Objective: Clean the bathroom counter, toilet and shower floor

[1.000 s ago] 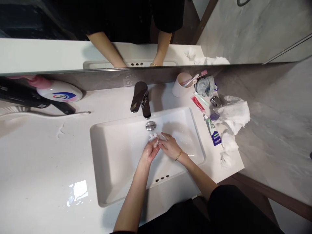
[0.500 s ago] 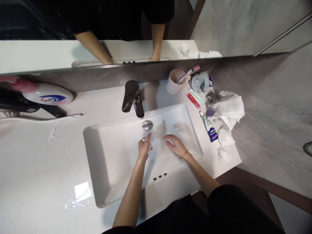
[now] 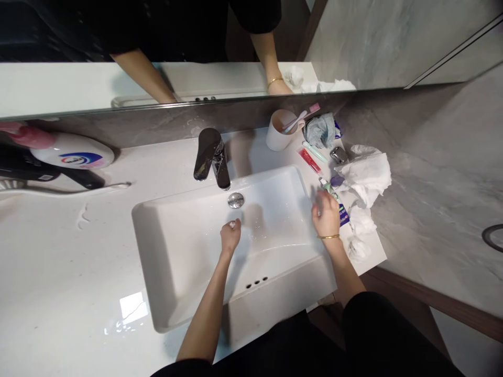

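My left hand (image 3: 230, 236) is closed over the white sink (image 3: 184, 251), below the round metal drain plug (image 3: 236, 200). A bit of something small and white (image 3: 232, 224) shows at its thumb side; the rest is hidden in the fingers. Over the sink's right rim, my right hand (image 3: 327, 215), with a gold bangle (image 3: 328, 237) on the wrist, reaches beside a blue-and-green toothpaste tube (image 3: 343, 214) and covers part of it. Its thumb is apart from the bent, slightly blurred fingers, and nothing shows in them.
A dark faucet (image 3: 212, 157) stands behind the sink. Along the right are a cup (image 3: 278, 133) with toothbrushes, a red tube (image 3: 309, 161), a small dark case (image 3: 338, 155) and crumpled white tissues (image 3: 367, 175). A pump bottle (image 3: 74, 151) lies at left. A mirror runs along the back.
My right hand has moved right, out of the basin to the toothpaste tube. My left hand stays over the basin, slightly turned, with its fingers curled in.
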The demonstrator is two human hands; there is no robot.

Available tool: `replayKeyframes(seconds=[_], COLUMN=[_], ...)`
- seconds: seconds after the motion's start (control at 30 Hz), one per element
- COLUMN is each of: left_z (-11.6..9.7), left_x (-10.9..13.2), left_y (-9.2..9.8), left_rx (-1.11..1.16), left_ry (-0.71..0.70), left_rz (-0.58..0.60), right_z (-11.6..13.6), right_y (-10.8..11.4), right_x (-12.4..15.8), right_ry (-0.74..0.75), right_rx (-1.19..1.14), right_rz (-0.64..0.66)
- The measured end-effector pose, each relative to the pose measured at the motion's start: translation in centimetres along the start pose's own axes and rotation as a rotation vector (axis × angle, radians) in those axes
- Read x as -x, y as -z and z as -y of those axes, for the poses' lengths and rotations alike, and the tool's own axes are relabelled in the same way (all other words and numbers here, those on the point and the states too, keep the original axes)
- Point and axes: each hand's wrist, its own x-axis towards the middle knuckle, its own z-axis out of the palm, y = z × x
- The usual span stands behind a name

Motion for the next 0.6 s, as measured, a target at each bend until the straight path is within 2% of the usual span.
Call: replayKeyframes(seconds=[0.13, 0.23, 0.33, 0.4, 0.5, 0.6], left_z=[-0.5, -0.7, -0.6, -0.3, 0.2, 0.5], left_x=[0.6, 1.3, 2.1, 2.6, 3.2, 3.4], left_y=[0.6, 1.5, 3.1, 4.4, 6.0, 6.6], left_rx=[-0.070, -0.088, -0.151, -0.176, -0.226, -0.245], left_ry=[-0.099, -0.147, -0.145, -0.157, -0.169, -0.129], left_rz=[0.112, 0.126, 0.118, 0.065, -0.059, -0.081], right_z=[-1.2, -1.2, -1.3, -1.4, -1.1, -0.5], right_y=[1.8, 1.6, 1.1, 1.0, 1.3, 1.7], right_x=[-2.6, -3.5, -3.7, -3.8, -4.8, -7.3], right_ry=[-0.175, -0.257, -0.263, -0.252, -0.187, -0.163], right_rx=[0.249, 0.378, 0.433, 0.389, 0.204, 0.010], right_rz=[0.087, 0.169, 0.147, 0.118, 0.056, -0.021])
